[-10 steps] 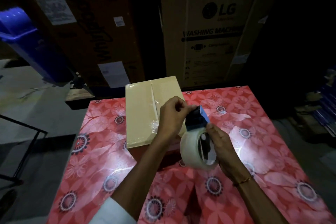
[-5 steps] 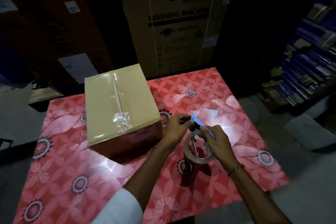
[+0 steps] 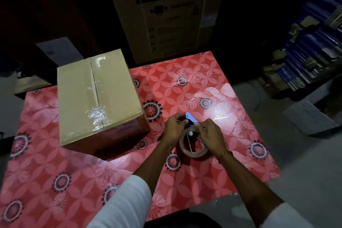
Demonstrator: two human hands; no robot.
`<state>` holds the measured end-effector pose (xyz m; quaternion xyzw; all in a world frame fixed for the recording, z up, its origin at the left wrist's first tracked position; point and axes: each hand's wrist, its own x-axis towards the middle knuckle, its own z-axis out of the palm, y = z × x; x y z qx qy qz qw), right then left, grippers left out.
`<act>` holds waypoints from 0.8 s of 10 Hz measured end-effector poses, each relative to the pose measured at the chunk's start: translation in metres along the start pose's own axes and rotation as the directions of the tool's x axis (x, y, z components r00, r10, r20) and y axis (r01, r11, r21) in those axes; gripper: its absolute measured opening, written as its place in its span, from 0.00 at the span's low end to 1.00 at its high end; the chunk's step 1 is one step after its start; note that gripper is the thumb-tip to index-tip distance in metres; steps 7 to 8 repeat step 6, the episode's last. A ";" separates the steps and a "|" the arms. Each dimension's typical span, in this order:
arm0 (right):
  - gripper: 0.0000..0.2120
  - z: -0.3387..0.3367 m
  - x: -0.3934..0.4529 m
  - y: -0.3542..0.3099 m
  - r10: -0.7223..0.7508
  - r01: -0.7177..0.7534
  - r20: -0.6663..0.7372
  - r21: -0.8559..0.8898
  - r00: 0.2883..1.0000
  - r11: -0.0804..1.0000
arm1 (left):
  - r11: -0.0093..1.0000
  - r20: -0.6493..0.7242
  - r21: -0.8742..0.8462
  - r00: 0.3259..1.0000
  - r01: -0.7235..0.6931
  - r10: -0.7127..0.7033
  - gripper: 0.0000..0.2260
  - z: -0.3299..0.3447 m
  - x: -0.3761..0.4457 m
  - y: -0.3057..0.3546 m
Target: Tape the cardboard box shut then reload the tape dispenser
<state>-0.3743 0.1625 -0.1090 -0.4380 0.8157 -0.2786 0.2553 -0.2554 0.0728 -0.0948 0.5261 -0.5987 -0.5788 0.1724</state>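
Observation:
A brown cardboard box (image 3: 96, 96) stands on the red flowered table (image 3: 212, 83), left of centre. Clear tape runs along its closed top seam and bunches up near the front edge. To the box's right, low over the table, both hands hold the tape dispenser (image 3: 192, 119), a blue and black cutter head clipped on a clear tape roll (image 3: 193, 146). My left hand (image 3: 175, 126) pinches the head from the left. My right hand (image 3: 211, 133) grips the head and the roll's right side, hiding part of the roll.
A tall washing machine carton (image 3: 166, 11) stands just behind the table. Dark cartons fill the back left. Stacked blue boxes (image 3: 314, 42) sit on the floor at the right. The table's front edge is close to my body.
The dispenser and both hands have come down from in front of the box to low over the table, right of the box. The view has swung right and down.

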 end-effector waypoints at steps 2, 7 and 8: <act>0.18 0.002 0.007 0.003 0.005 -0.005 -0.013 -0.007 1.000 1.000 | 1.000 -0.018 0.012 0.999 -0.029 0.029 0.12 0.003 0.007 0.002; 0.13 -0.010 0.022 -0.020 -0.051 0.057 -0.154 0.035 0.987 0.998 | 0.982 -0.163 0.125 0.973 -0.141 0.160 0.08 -0.013 0.007 0.019; 0.13 -0.010 0.022 -0.020 -0.051 0.057 -0.154 0.035 0.987 0.998 | 0.982 -0.163 0.125 0.973 -0.141 0.160 0.08 -0.013 0.007 0.019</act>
